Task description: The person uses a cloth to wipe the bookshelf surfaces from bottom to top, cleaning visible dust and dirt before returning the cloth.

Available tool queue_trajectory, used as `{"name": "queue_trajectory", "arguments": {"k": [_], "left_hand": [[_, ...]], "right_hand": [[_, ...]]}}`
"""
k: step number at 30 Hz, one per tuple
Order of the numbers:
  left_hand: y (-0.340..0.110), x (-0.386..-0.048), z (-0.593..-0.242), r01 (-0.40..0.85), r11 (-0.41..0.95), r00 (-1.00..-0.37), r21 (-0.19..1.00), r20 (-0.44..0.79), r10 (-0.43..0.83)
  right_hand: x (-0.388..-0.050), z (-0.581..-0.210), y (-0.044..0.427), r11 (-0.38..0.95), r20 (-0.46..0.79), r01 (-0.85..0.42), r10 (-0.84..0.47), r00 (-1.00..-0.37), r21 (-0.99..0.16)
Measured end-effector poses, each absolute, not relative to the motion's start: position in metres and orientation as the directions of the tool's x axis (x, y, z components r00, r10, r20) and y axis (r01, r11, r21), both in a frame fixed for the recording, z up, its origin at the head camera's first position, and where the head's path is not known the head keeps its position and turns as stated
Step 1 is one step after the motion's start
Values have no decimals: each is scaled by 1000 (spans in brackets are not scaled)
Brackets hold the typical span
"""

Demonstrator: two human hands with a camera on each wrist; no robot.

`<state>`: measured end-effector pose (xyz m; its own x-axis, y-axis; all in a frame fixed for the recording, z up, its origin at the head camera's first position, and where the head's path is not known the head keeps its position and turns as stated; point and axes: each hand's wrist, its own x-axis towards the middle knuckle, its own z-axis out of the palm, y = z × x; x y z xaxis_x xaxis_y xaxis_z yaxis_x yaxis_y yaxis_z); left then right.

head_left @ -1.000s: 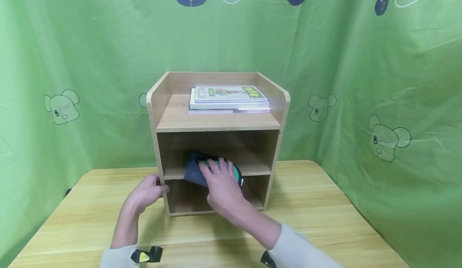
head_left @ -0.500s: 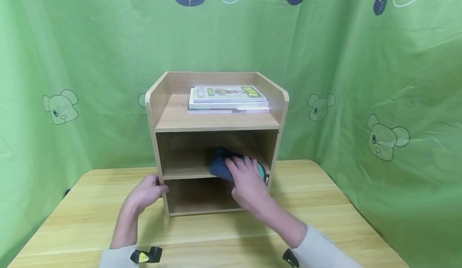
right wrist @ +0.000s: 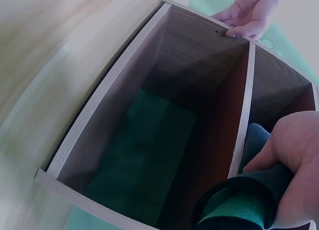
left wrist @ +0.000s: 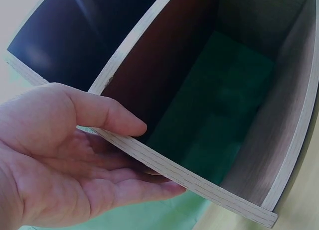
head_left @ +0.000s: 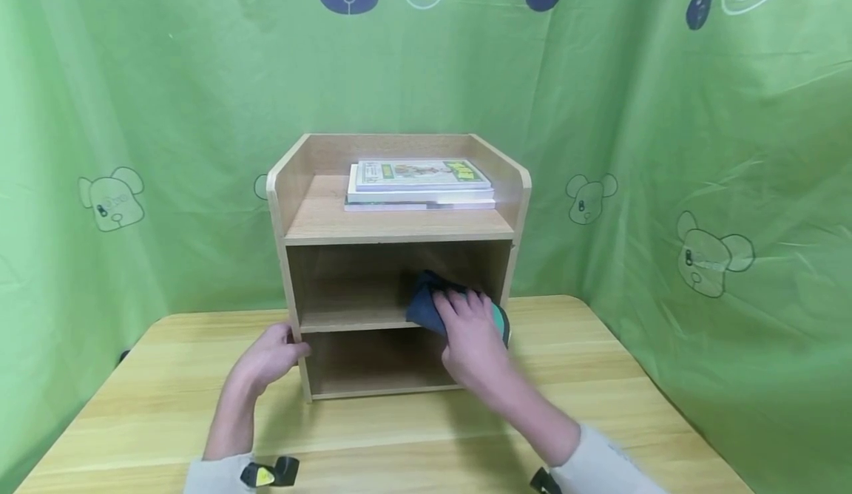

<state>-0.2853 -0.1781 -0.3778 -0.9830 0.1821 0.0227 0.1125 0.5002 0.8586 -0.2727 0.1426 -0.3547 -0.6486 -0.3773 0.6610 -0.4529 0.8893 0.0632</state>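
A small wooden shelf unit [head_left: 399, 240] with three levels stands on the table. My left hand [head_left: 268, 357] grips its left side panel, thumb on the inner face and fingers outside, as the left wrist view shows at the panel's edge [left wrist: 164, 163]. My right hand [head_left: 475, 346] holds a folded cloth [head_left: 424, 310], dark blue on one side and green on the other with dark edging. This cloth lies over the front edge of the middle board, near the right side panel. In the right wrist view the cloth [right wrist: 234, 207] bulges out below my right hand [right wrist: 299, 170].
A stack of several books [head_left: 419, 183] lies on the top level, between raised side and back panels. The light wooden table [head_left: 166, 405] extends around the unit. Green printed curtains [head_left: 665, 146] hang behind and at both sides.
My right hand has moved the cloth rightward along the middle board, from near its centre to its right end. My left hand keeps its grip on the side panel.
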Motion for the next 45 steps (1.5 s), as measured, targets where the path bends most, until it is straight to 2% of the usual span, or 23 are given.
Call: {"name": "queue_trajectory", "arguments": {"k": [7, 16, 27, 45], "left_hand": [[-177, -285, -377, 108, 486, -983, 867, 20, 181], [-176, -285, -376, 114, 488, -984, 865, 31, 176], [-176, -285, -376, 108, 492, -986, 864, 29, 164], [-178, -286, -377, 121, 446, -983, 887, 45, 176]], "right_hand": [[-271, -356, 133, 906, 675, -420, -337, -656, 45], [-265, -354, 105, 915, 593, -400, -348, -726, 47], [-261, -351, 60, 912, 521, -406, -376, -766, 62], [-256, -347, -8, 891, 440, -431, -447, -779, 142]]}}
